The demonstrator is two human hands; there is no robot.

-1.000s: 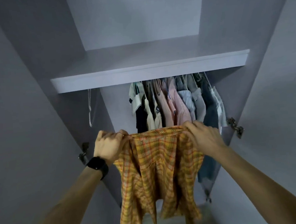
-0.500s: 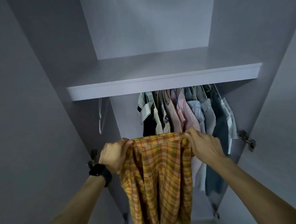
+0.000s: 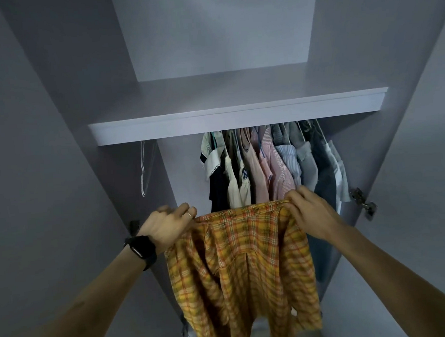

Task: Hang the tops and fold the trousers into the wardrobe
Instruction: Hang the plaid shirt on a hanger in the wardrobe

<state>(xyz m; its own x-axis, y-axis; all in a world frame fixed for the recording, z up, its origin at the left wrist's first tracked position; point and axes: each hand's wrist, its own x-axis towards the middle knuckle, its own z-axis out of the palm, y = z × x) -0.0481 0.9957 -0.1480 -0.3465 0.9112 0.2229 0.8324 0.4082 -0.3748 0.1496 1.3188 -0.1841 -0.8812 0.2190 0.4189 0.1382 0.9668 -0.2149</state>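
A yellow and orange plaid shirt (image 3: 246, 266) hangs stretched between my two hands in front of the open wardrobe. My left hand (image 3: 167, 226), with a black watch on its wrist, pinches the shirt's upper left corner. My right hand (image 3: 309, 215) grips the upper right corner. The shirt's top edge runs level between them and the rest drapes down. Behind it, several tops (image 3: 273, 164) hang in a row under the wardrobe shelf (image 3: 238, 116).
An empty white hanger (image 3: 143, 171) hangs at the left under the shelf. Both wardrobe doors stand open at the sides, with a metal hinge (image 3: 363, 206) on the right wall. The hanging space left of the tops holds only that hanger.
The view has tilted, so the shelf and the hung tops sit lower in frame. My hands still hold the plaid shirt by its top edge, spread a little wider.
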